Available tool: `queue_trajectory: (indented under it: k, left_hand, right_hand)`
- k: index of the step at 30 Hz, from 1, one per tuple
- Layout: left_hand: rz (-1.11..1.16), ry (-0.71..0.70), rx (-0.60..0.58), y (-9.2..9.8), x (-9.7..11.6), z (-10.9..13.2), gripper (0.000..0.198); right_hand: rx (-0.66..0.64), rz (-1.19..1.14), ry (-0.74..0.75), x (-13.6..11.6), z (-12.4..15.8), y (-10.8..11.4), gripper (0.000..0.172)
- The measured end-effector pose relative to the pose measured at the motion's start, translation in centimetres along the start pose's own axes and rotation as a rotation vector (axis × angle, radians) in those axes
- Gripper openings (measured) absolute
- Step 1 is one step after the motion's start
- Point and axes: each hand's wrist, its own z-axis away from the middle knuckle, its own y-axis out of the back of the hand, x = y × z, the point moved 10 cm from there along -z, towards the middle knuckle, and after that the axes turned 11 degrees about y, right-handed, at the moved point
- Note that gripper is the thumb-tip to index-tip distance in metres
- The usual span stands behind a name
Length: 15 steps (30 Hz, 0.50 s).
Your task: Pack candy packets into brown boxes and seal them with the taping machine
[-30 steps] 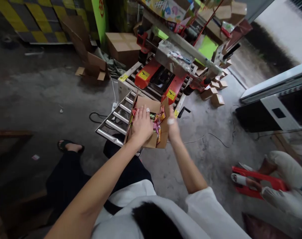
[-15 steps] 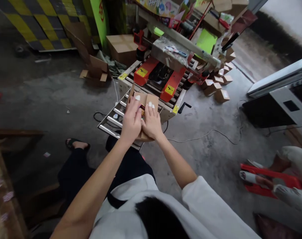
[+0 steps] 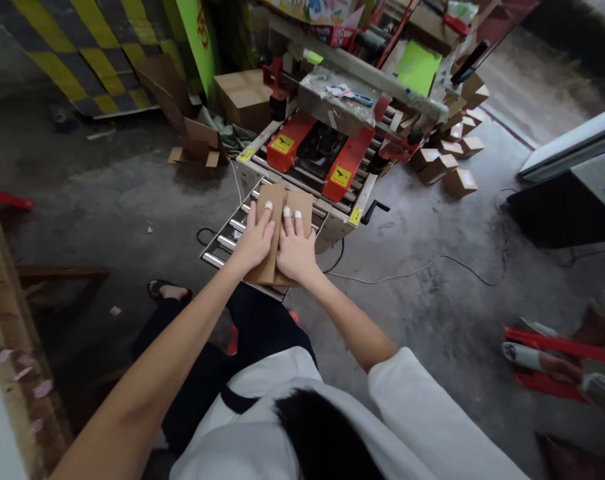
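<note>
A small brown cardboard box (image 3: 268, 268) rests on the silver roller conveyor (image 3: 215, 260) in front of me, its two long top flaps folded inward so they cover what is inside. My left hand (image 3: 255, 239) lies on the left flap with fingers stretched out. On the right flap, my right hand (image 3: 296, 250) is pressed flat, fingers spread. White tape or covers wrap several fingertips. Neither hand grips anything. Just past the box stands a carton sealing machine with red side belts housings (image 3: 341, 175) and yellow warning labels.
A crank handle (image 3: 375, 211) juts from the machine's right side. Several small cartons (image 3: 460, 183) lie on the floor at right. A cable (image 3: 407, 272) crosses the floor. An opened carton (image 3: 200, 143) sits at left. Another person's feet and a red pallet-jack-like frame (image 3: 557, 340) are at right.
The left flap has come down, hiding the colourful contents that showed between the flaps. My left hand has shifted left and flattened; my right hand stays on the right flap. The view has shifted slightly.
</note>
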Motion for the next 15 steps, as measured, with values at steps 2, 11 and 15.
queue_trajectory:
  k: [2,11,15]
  left_hand:
    - [-0.086,0.001,-0.002,0.2,0.5,0.7,0.059]
    - [-0.291,0.082,0.07,-0.1,2.0,1.5,0.052]
    - [-0.21,0.101,0.004,-0.1,1.5,0.9,0.053]
  right_hand:
    - [-0.016,-0.048,0.015,0.5,0.2,0.0,0.067]
    - [-0.06,-0.22,0.232,1.1,1.1,-0.1,0.107]
    - [-0.105,-0.059,0.288,-1.4,2.5,-0.1,0.132]
